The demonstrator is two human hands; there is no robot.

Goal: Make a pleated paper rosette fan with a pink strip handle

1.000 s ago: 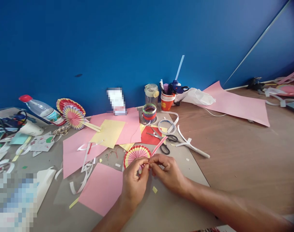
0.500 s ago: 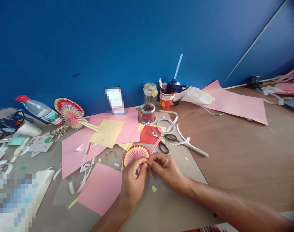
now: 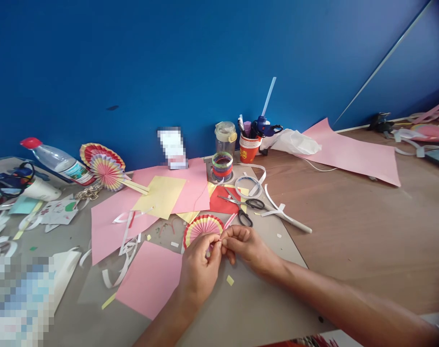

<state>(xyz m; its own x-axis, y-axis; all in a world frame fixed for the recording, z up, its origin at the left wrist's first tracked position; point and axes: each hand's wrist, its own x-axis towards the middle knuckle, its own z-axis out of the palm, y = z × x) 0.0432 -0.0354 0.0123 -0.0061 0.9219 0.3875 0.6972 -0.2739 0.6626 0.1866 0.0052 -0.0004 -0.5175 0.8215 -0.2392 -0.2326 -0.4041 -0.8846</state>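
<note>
My left hand point(image 3: 199, 267) and my right hand point(image 3: 246, 246) meet over the grey mat, fingertips pinched together on a folded pink paper strip point(image 3: 228, 221) that sticks up and to the right between them. Right behind the fingers lies a pleated paper fan point(image 3: 202, 225), half round, in red, yellow and pink. A pink paper sheet point(image 3: 150, 279) lies just left of my left wrist. Black-handled scissors point(image 3: 243, 209) rest a little beyond my right hand.
Pink, yellow and red sheets point(image 3: 168, 195) and white paper strips point(image 3: 127, 246) litter the mat. At the back stand a jar with coloured tape rolls point(image 3: 222, 164), an orange cup of pens point(image 3: 248, 147), a finished fan on sticks point(image 3: 105, 168) and a lying water bottle point(image 3: 56, 159). Brown tabletop point(image 3: 367, 226) spreads right.
Both hands have drawn slightly up and away with the strip still pinched; less of the pink strip shows above the fingers than a second ago.
</note>
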